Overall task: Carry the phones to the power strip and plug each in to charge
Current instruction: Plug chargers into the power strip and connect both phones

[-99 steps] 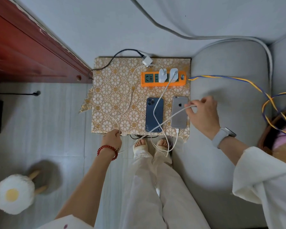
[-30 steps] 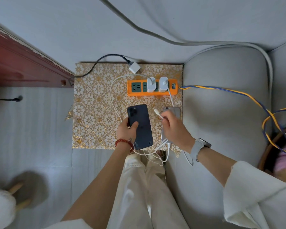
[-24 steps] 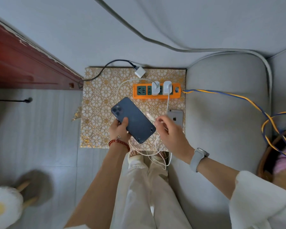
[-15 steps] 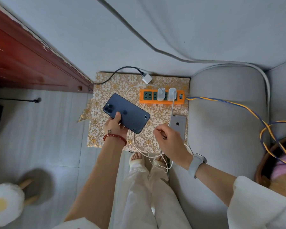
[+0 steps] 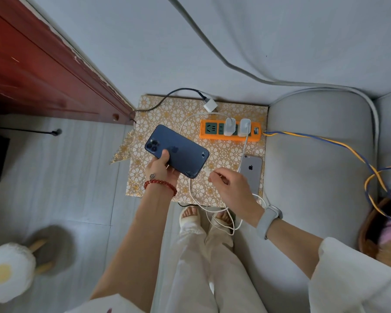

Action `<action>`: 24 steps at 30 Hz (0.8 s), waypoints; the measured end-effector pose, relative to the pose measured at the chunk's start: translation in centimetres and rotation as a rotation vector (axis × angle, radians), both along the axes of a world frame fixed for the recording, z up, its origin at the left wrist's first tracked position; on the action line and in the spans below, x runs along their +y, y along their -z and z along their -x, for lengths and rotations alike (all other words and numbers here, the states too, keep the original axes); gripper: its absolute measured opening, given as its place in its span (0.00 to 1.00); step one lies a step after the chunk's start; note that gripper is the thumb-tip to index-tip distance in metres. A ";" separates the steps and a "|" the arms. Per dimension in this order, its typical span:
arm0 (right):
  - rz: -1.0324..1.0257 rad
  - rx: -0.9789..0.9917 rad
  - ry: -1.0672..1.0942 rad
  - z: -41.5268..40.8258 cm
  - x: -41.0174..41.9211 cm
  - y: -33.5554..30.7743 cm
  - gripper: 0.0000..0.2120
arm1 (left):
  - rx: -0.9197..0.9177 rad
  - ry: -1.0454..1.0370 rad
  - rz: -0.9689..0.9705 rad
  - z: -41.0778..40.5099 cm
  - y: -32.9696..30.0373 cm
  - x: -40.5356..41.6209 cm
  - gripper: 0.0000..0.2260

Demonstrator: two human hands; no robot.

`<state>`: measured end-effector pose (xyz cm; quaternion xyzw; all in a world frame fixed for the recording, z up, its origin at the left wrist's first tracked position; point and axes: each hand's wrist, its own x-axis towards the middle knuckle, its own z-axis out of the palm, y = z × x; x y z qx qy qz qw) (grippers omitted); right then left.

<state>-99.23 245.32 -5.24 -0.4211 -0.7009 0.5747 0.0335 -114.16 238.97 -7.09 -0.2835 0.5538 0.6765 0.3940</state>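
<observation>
Two phones: blue phone [image 5: 176, 151] in my left fingers [image 5: 163, 157], silver phone [image 5: 251, 171] beside my right fingers [image 5: 217, 177]. One power strip [image 5: 230, 132]; two white chargers [image 5: 230, 126] beyond them.

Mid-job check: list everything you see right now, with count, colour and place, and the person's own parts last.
power strip: 1, orange, far side of the patterned table top
white chargers: 2, plugged into the strip
loose charger: 1, white on a black cord, table's far edge
blue phone: 1, face down, held above the table
silver phone: 1, face down, table's right edge
white cables: tangle hanging off the near edge, count unclear
sofa: 1, grey, right
egg-shaped stool: 1, white and yellow, lower left
left hand: grips the blue phone
right hand: pinches a cable plug at the blue phone's end
</observation>
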 end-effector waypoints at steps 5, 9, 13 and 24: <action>-0.038 -0.063 -0.032 0.5 0.0 0.4 0.14 | 0.019 0.027 0.048 0.4 0.1 -0.3 0.05; -0.119 -0.122 -0.089 0.5 -0.2 0.8 0.14 | 0.034 0.098 0.074 0.7 0.3 -0.8 0.05; -0.168 -0.122 -0.120 0.7 -1.0 0.9 0.14 | 0.059 0.144 0.086 1.0 0.8 -1.4 0.05; 0.354 -0.173 -0.912 0.4 -4.3 -1.4 0.11 | 0.380 0.806 0.432 3.8 1.5 -4.2 0.07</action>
